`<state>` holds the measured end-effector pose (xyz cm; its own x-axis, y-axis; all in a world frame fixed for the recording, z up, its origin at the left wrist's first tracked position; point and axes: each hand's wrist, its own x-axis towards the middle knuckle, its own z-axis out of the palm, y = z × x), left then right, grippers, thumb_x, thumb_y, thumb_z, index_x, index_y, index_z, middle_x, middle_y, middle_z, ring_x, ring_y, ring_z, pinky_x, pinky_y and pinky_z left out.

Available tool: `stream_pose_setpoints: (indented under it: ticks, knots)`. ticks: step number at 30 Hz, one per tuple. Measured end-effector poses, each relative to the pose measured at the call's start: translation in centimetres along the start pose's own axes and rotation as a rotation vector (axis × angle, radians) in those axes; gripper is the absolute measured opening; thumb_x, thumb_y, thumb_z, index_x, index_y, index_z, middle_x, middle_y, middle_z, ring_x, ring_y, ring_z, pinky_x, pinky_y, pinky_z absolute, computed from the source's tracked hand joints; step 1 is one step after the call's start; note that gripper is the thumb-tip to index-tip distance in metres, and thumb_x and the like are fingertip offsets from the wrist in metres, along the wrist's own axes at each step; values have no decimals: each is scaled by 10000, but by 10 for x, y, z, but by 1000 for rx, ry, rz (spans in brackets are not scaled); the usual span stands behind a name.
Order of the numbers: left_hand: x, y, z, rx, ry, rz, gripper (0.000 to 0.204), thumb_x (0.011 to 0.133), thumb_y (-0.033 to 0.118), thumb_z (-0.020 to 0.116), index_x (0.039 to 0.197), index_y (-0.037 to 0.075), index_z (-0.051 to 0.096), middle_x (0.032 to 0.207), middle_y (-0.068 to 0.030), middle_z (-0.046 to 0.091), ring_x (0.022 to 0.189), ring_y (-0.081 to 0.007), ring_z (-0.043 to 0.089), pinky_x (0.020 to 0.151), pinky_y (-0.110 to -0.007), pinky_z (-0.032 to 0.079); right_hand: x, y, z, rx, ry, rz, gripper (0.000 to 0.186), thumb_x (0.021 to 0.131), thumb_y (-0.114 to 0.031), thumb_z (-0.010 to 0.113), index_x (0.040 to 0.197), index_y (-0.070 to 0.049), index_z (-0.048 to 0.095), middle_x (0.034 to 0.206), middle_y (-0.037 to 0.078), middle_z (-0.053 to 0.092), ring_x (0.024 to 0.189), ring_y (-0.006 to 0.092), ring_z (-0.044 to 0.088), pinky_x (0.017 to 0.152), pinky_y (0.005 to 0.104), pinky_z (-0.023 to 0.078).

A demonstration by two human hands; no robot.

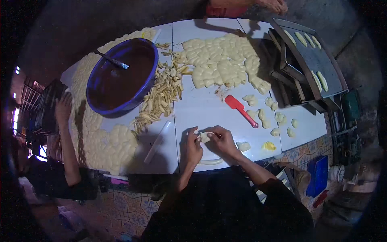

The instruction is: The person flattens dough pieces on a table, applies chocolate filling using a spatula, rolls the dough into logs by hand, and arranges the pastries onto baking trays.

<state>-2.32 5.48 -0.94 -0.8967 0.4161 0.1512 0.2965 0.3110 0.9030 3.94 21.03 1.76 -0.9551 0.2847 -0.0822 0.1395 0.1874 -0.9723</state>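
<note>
Between my two hands, just above the near edge of the white table [201,107], is a small piece of pale dough [205,137]. The fingers of my left hand [194,147] pinch its left side, while my right hand [224,141] grips the right side. A long, thin dough roll [211,161] lies on the table right below my hands. To the right of my right hand sits a separate dough lump [243,146], with a yellow smear [269,146] beyond it. A red spatula [241,111] rests farther out, beside several loose dough pieces [279,117].
A blue basin [92,105] of brown filling with a spoon stands left, by a heap of sliced banana [161,94]. Joined dough [225,56] covers the far side. Stacked metal trays [322,60] hold shaped rolls at right. A co-worker's hand [63,107] touches the left edge.
</note>
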Motion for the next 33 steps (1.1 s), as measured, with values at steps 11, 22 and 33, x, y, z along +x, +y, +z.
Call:
stream_pose_setpoints:
  ticks: [11,22,33]
  knots:
    - [-5,-5,-3,580,-486,300,877,981,527,538,1574,-52,252,1578,-310,348,1499,-451,283,1225,-593,166,-4,40,-4,-1103,-166,-570,568,901,-225,652,1408,10,549,1465,178,559,1439,335,451,1164,489,370]
    - [-42,-92,-56,1049,315,-52,789,893,354,676,1525,-16,384,1546,-224,415,1417,-479,349,1177,-611,236,-8,40,-37,-1076,-84,-552,432,937,-188,622,1331,-11,590,1460,172,560,1414,363,463,1088,522,430]
    - [10,-11,-32,677,-125,492,328,864,21,599,1188,27,652,1141,-151,621,1047,-332,597,957,-454,463,6,27,-29,-740,95,-567,330,870,-173,731,1169,-45,677,1118,122,655,1037,321,608,867,444,502]
